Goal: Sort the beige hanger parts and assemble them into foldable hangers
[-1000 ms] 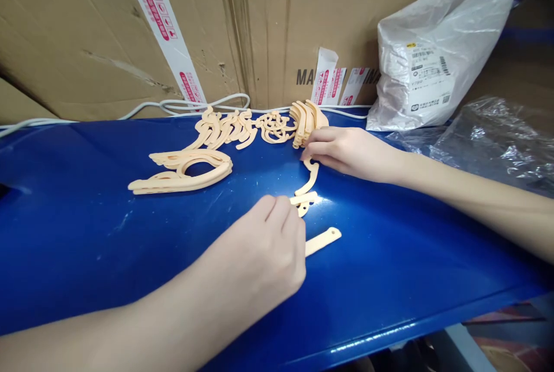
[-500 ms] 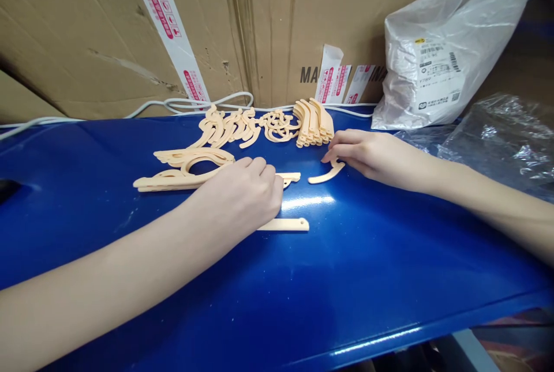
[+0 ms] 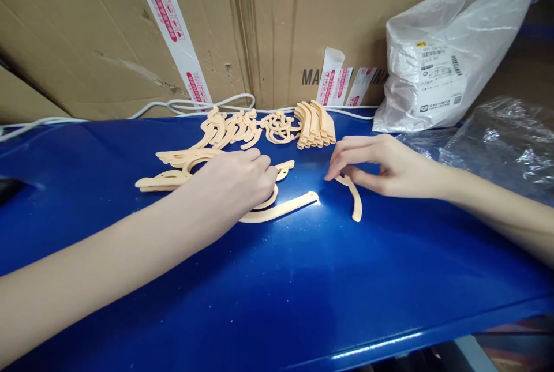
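Observation:
My left hand (image 3: 244, 181) is closed over cream plastic folding-hanger parts in the middle of the table. A long hanger arm (image 3: 285, 207) sticks out from under it, angled up to the right, and a curved part lies just above that. What the fingers grip is mostly hidden. Left of this hand are stacked hanger pieces (image 3: 159, 180). My right hand (image 3: 376, 167) has its thumb and fingers bent together at the top of a small curved hanger piece (image 3: 356, 205), whose free end points down toward me.
Along the back lie curved pieces (image 3: 216, 127), a heap of hooks (image 3: 280, 128) and a row of hanger arms (image 3: 315, 124). Behind are a white cable (image 3: 147, 108) and cardboard boxes (image 3: 277, 32). A white plastic parcel (image 3: 433, 66) and clear wrap (image 3: 506, 135) occupy the right.
The curved piece at my right hand has swung from pointing left to pointing down. The long arm under my left hand has tilted, its right end rising; the left hand shifted slightly up.

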`<state>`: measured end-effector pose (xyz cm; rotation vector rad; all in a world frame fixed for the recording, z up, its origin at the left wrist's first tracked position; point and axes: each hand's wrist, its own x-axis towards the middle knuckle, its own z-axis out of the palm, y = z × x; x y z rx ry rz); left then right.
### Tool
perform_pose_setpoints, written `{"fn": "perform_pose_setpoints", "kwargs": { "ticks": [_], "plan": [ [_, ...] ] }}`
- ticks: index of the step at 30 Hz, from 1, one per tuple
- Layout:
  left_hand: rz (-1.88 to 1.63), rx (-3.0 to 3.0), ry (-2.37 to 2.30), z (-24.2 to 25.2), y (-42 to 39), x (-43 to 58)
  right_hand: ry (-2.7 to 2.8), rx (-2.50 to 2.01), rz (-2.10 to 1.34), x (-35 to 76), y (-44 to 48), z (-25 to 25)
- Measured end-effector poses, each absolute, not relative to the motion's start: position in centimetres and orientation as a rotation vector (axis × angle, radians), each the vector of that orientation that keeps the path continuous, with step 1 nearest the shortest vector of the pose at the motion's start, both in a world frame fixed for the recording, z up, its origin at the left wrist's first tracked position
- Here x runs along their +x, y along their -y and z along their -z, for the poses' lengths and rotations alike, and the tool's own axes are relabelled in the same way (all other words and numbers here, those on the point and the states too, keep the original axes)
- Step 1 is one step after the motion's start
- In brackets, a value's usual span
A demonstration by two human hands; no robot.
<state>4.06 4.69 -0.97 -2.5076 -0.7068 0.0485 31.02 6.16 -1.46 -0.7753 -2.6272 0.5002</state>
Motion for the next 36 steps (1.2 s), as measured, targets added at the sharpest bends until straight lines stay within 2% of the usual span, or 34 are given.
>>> {"fn": "perform_pose_setpoints", "kwargs": {
  "ticks": [3, 10, 16, 19, 23, 30, 36],
  "plan": [
    [-0.066, -2.596, 0.798, 0.7, -5.2, 3.7, 2.715, -0.769, -0.321, 30.0, -5.3, 2.0],
    [-0.057, -2.617, 0.842, 0.5, -5.7, 3.2, 2.769, -0.701, -0.230, 29.0, -4.3, 1.8],
    [-0.107, -2.455, 0.766, 0.5, -5.3, 3.4, 2.675, -1.216, 0.461, 30.2, -5.4, 1.5],
    [-0.116, -2.393, 0.759, 0.6, -5.1, 3.5, 2.681, -1.328, 0.615, 30.3, -5.6, 1.8],
    [-0.050, -2.457, 0.780, 0.9, -4.2, 4.1, 2.706, -1.309, 0.569, 30.2, -5.6, 2.1],
    [0.376, -2.997, 0.793, 3.1, -3.1, 4.5, 2.708, -1.224, 0.073, 30.5, -5.8, 1.7],
    [0.361, -3.115, 0.812, 4.6, -3.9, 4.1, 2.787, -1.095, 0.044, 31.2, -6.4, 1.4]
  ]
}}
